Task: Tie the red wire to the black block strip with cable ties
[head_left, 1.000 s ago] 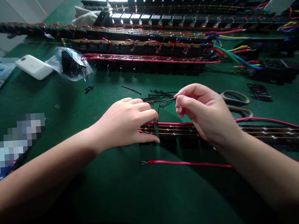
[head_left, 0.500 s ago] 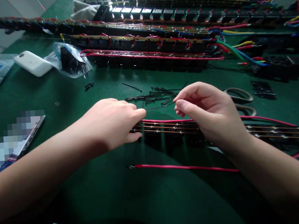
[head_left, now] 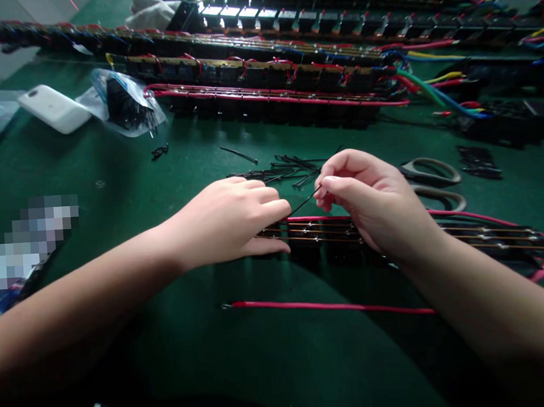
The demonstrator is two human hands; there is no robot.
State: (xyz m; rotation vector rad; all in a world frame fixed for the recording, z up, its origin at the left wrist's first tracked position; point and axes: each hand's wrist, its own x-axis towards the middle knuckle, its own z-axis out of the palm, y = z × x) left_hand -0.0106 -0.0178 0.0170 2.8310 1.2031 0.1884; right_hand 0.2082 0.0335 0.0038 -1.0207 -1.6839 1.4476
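My left hand (head_left: 236, 221) is closed over a long black strip (head_left: 323, 249) strung with copper-coloured wires, fingers on the far side and thumb along the near edge. A pink-red cable (head_left: 480, 215) runs along the strip's far edge and loops round its right end. My right hand (head_left: 376, 203) pinches the end of a thin black cable tie (head_left: 305, 201) between thumb and index finger. The tie slants down to the strip by my left index finger; its lower end is hidden. Just behind lie several loose cable ties (head_left: 292, 165).
Grey-handled scissors (head_left: 436, 170) lie right of my right hand. A lugged red cable length (head_left: 324, 305) lies in front. Further back are a plastic bag of ties (head_left: 128, 105), a white phone-like object (head_left: 54, 109), and rows of wired black strips (head_left: 264, 72). The green tabletop (head_left: 208, 367) extends beneath.
My left hand has moved right along the strip, nearer my right hand. The tie now slants more steeply between them. The strip's right end has shifted slightly left.
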